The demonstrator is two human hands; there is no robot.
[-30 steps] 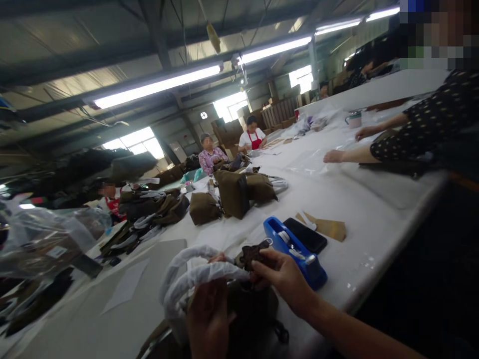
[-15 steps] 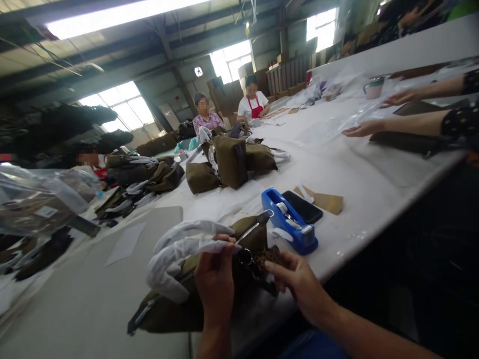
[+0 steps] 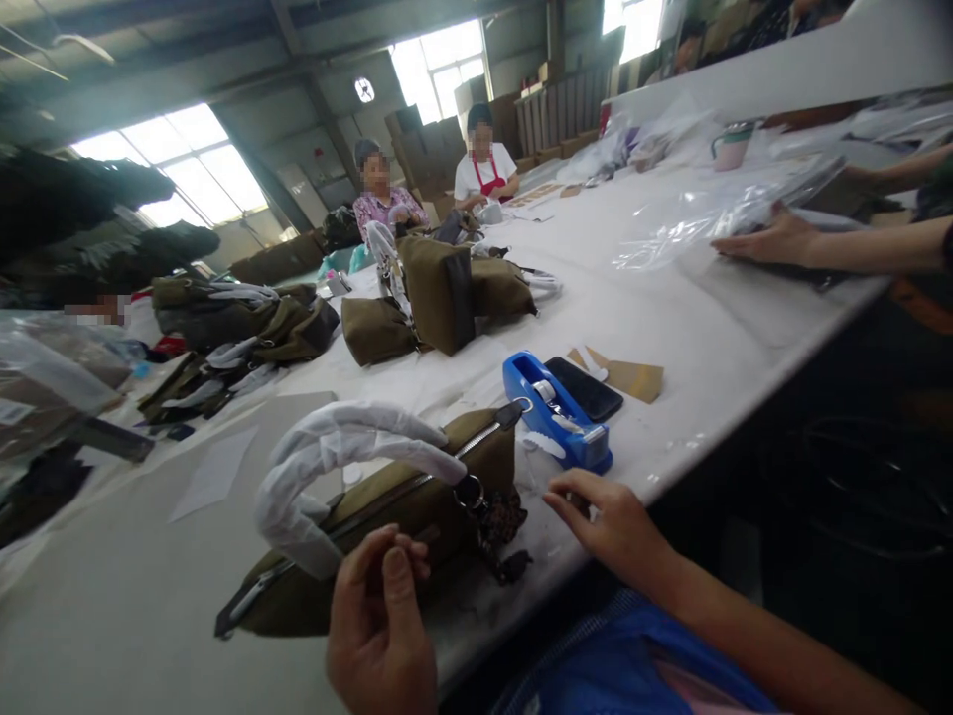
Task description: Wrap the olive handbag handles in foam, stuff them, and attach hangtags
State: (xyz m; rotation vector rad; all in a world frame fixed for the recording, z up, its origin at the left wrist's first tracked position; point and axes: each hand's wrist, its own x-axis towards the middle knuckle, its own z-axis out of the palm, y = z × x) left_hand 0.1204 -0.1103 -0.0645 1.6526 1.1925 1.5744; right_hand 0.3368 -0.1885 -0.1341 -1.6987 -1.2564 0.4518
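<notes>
An olive-green bag (image 3: 372, 516) with a zipper lies on the white table in front of me. White wrapping covers its two handles (image 3: 328, 447). A dark ring and a speckled brown charm (image 3: 502, 526) hang at its right end. My left hand (image 3: 383, 616) is before the bag's near side, fingers curled but apart, nothing seen in it. Right of the charm, my right hand (image 3: 600, 511) is off the bag, with thumb and index finger slightly apart and no object visible between them. A blue tape dispenser (image 3: 555, 412) stands just beyond my right hand.
A black phone (image 3: 585, 387) and brown card pieces (image 3: 632, 378) lie behind the dispenser. More olive bags (image 3: 439, 293) are piled farther back and left. Another person's hands (image 3: 774, 238) handle clear plastic at right. Two people sit at the far end.
My right hand has let go of the charm and moved right. My left hand has left the handle end and come down toward me. The view has shifted, and the other person's hands hold the plastic differently.
</notes>
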